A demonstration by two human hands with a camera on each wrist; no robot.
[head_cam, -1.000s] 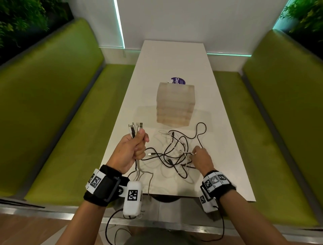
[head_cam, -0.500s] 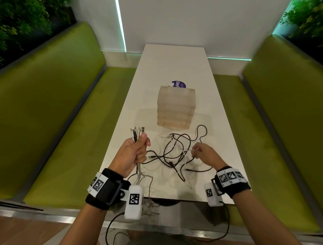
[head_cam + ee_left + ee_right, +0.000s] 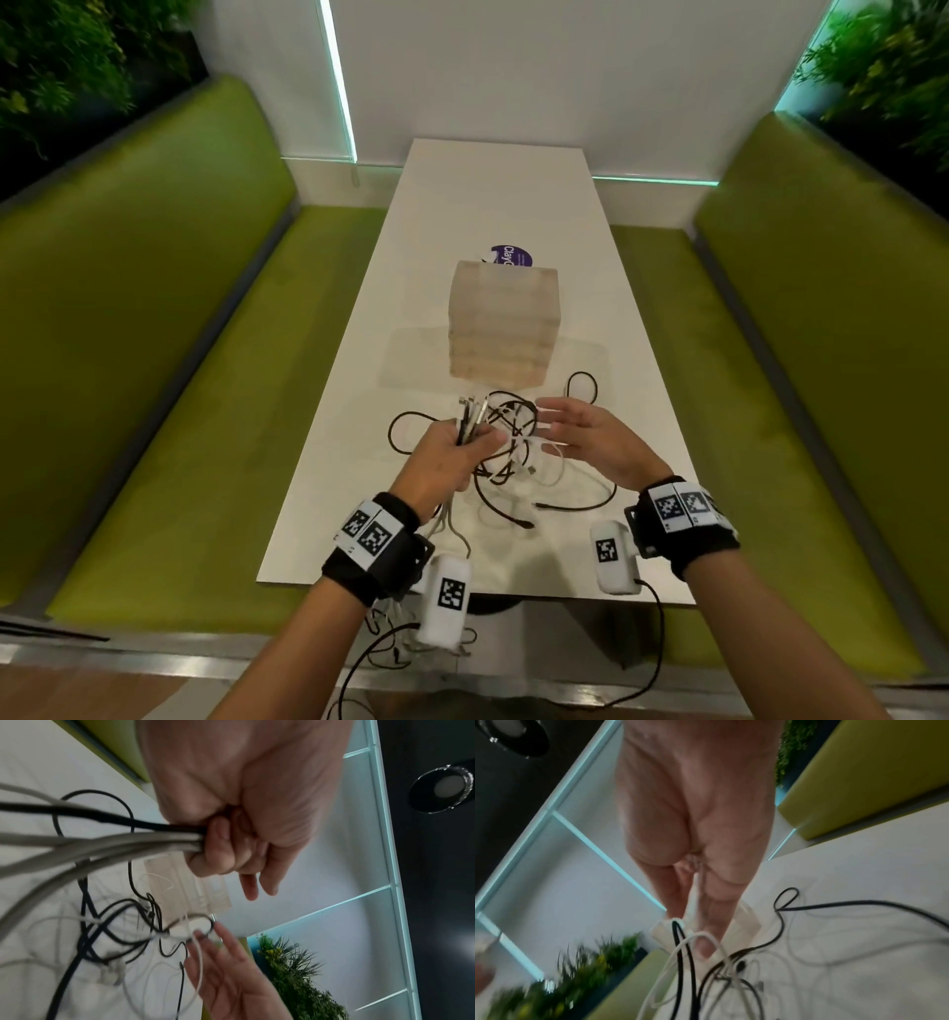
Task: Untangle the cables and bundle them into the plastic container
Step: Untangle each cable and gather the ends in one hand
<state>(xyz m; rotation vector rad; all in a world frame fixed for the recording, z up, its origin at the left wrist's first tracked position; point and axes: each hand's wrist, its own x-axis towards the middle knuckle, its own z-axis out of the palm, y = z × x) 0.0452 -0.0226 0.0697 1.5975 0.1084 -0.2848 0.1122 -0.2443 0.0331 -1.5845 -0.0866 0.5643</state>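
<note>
A tangle of black and white cables (image 3: 508,452) lies on the white table (image 3: 513,195), in front of the translucent plastic container (image 3: 503,324). My left hand (image 3: 452,457) grips a bundle of cable ends (image 3: 472,413), plugs pointing up. The left wrist view shows its fingers (image 3: 218,841) curled round black and grey cords (image 3: 115,839). My right hand (image 3: 580,437) hovers just right of it over the tangle, fingers stretched out. A white cable (image 3: 199,963) runs across its palm (image 3: 231,983) and between thumb and fingers (image 3: 693,898); no pinch shows.
A purple round sticker (image 3: 511,255) lies behind the container. Green benches (image 3: 154,360) flank the table on both sides. A black cable loop (image 3: 583,390) reaches right of the container. Some cords (image 3: 452,534) hang over the near table edge.
My left hand has carried its bundle right, over the tangle. The right hand has lifted from pinching a white cable and spread its fingers beside the left hand.
</note>
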